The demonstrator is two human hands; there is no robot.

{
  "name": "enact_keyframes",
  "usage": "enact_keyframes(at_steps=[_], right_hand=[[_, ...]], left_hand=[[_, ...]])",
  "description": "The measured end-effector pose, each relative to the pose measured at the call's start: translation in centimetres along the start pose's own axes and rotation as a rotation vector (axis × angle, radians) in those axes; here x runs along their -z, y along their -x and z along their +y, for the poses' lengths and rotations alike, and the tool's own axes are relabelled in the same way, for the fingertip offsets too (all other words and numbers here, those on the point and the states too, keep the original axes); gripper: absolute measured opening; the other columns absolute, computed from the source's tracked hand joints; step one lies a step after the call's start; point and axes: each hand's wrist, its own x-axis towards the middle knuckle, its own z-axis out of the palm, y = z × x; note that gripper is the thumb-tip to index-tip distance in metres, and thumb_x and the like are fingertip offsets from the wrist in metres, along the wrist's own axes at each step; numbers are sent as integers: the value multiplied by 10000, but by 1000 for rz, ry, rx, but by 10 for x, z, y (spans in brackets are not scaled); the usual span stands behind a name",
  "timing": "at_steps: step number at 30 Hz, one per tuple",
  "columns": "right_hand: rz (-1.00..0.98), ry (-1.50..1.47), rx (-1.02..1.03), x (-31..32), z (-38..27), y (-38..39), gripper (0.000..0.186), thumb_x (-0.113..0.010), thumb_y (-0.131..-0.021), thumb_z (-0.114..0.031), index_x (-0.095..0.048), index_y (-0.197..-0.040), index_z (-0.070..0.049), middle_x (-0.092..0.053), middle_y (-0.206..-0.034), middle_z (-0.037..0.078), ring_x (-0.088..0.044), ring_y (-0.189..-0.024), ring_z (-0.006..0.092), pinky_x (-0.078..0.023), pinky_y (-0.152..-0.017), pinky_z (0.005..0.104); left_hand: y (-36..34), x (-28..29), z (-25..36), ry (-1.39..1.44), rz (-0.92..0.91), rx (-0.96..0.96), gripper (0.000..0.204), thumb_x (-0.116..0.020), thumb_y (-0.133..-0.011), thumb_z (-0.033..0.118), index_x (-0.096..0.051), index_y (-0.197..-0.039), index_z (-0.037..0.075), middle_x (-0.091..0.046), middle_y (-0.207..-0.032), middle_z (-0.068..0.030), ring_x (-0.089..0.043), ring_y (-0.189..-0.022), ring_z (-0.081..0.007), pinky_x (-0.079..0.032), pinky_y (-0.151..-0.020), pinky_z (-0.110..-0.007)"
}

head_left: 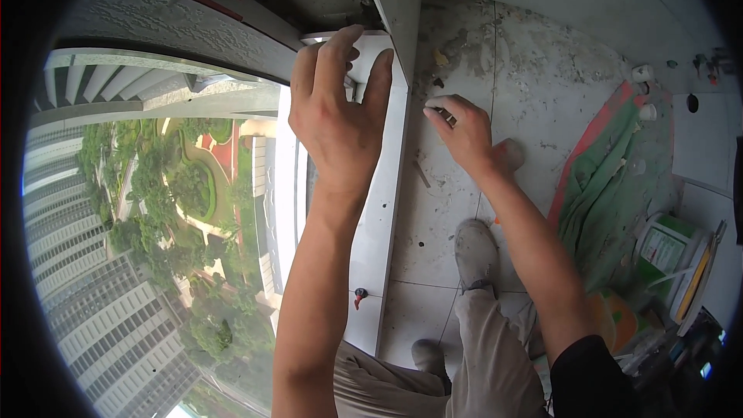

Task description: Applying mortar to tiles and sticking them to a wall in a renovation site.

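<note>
My left hand [337, 120] is over the far end of the window sill, its fingers bent and its thumb held apart. Beneath the fingers lies a white tile piece [370, 70]; I cannot tell whether the fingertips press on it. To the right, my right hand [467, 138] hangs above the floor with the fingers curled in toward the thumb. A ring [450, 119] shows on one of its fingers. Whatever may be pinched at its fingertips is too small to make out. The white tiled sill [368, 251] runs below my left forearm.
A window [193, 209] on the left looks down on buildings and trees. Red-handled clips or similar small pieces [360, 294] sit on the sill. Stained floor tiles [534, 93] bear debris. At right are a green cloth [604, 178] and a green-and-white bucket [669, 255].
</note>
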Motion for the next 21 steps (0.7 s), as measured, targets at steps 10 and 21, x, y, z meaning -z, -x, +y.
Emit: enact_keyframes(at_steps=[10,21], right_hand=[[-248,37,46,42,-20,199,221,-885,-1007,-178,-731,-913,-50,-719,-855,102,-716,-737,341,-573,-667,446],[-193,315,116,12,7,261,288,-878,-971,-266,-685,-827,-109,-670,-871,101,-706,-894,341,-586,-798,491]], left_hand=[[157,113,9,70,-560,225,208,-915,-959,-5,-717,-1005,36,-773,-952,-105,-771,-857,-265,-614,-791,-389],[160,107,18,222,-476,480,213,-919,-1018,161,-784,-1011,-4,-826,-969,-128,-813,-863,-267,-626,-807,-378]])
